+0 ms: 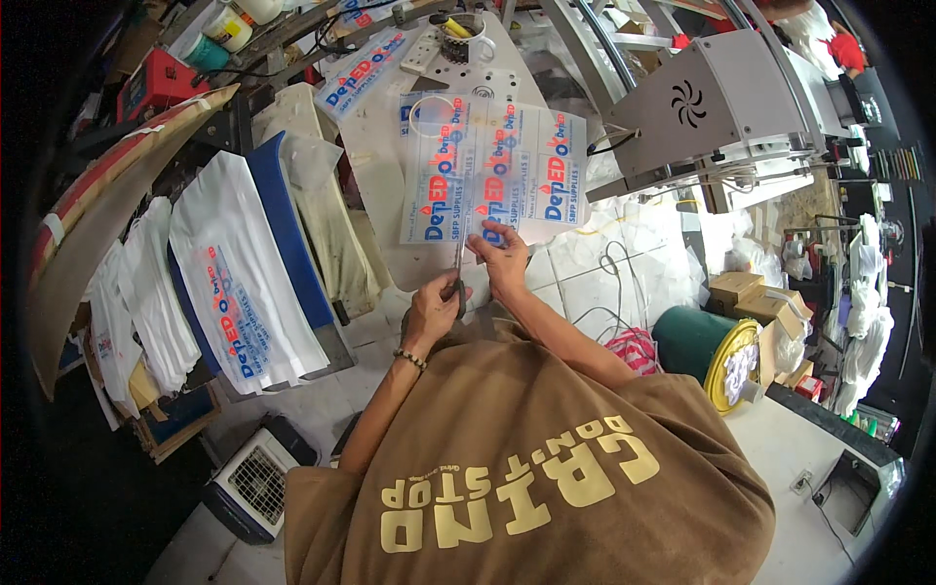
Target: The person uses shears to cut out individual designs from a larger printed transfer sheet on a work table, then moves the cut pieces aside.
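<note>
My left hand [431, 312], with a beaded bracelet at the wrist, is closed round the dark handles of a pair of scissors [459, 257]. The blades point away from me at the near edge of a clear plastic sheet [531, 195] printed in red and blue. Fingers of my right hand [502, 259] pinch that same edge just right of the blades. The sheet lies over a pale board [375, 175]; how far the blades reach into it is hard to tell. A smaller printed piece [361, 73] lies farther back, with a clear ring [429, 117] near the sheet's far-left corner.
At the back of the board stands a white mug [471, 49] holding tools. A grey machine box [702, 97] is at the right. White printed bags [224, 283] lie on a blue board to the left. A green drum [692, 341] with a yellow rim and cardboard boxes [751, 297] stand right.
</note>
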Demonstrator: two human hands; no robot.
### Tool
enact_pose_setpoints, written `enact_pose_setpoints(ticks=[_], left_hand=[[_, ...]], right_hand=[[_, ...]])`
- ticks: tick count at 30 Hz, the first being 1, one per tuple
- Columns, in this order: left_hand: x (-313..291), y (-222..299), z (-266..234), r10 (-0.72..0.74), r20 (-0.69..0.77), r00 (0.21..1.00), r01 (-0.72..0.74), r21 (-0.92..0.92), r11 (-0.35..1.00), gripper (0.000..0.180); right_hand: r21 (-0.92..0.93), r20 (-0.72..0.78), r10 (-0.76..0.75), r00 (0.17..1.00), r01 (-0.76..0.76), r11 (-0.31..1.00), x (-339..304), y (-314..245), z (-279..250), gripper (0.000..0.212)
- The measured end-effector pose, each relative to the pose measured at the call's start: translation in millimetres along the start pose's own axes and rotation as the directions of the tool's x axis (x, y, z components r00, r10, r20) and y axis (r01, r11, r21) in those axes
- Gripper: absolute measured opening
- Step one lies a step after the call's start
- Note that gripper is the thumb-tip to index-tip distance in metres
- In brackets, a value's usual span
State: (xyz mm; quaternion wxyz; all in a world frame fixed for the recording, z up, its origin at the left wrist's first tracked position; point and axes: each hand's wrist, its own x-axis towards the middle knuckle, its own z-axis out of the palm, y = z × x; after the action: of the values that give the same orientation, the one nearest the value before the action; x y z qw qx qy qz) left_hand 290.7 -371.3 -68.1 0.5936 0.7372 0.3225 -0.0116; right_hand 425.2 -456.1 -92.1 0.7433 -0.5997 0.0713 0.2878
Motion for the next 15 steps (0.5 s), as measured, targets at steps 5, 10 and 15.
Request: enact_pose_setpoints(ticks=[5, 10, 15], left_hand=[[1.0, -3.3, 2.3, -0.031, 0.037, 0.999, 0.030, 0.020, 0.999, 0.030], [14.3, 5.2, -1.7, -0.014, 0.038, 0.999, 0.016, -0.053, 0.998, 0.028], [18.0, 11.9, 1.5, 0.021, 0.003, 1.000, -0.020, -0.187, 0.982, 0.027]], right_hand=[[0.006, -0.019, -0.021, 1.000, 0.021, 1.000, 0.0, 0.5, -0.3, 0.040], [-0.150, 0.033, -0.062, 0.998, 0.067, 0.986, -6.0, 1.6, -1.5, 0.040], [-0.119, 0.015, -0.060, 0.998, 0.062, 0.991, -7.6, -6.4, -2.0, 0.040]])
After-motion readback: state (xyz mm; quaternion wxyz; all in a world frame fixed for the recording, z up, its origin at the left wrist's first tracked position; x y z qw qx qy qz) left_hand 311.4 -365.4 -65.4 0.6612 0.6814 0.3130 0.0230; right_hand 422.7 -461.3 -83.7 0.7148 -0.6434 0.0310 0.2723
